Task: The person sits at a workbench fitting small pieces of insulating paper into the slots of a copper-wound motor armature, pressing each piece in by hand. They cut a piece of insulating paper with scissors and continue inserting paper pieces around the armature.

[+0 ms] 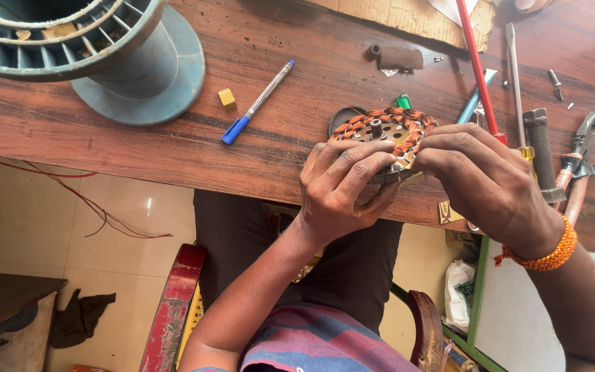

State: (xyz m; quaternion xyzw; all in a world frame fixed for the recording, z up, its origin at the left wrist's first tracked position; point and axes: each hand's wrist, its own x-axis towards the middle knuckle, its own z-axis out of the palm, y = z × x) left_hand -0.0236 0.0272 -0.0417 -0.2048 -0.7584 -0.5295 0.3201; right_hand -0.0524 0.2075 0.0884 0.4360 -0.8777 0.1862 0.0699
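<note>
A round motor stator with copper-orange wire coils and a short centre shaft is held over the wooden table's near edge. My left hand grips its near left rim with the fingers curled over the coils. My right hand, with an orange bead bracelet on the wrist, pinches the stator's right side at the coils.
A large blue-grey plastic spool stands at the far left. A blue-capped pen and a small yellow block lie mid-table. To the right lie a red rod, a screwdriver, a hammer and pliers. Thin red wires trail over the floor below.
</note>
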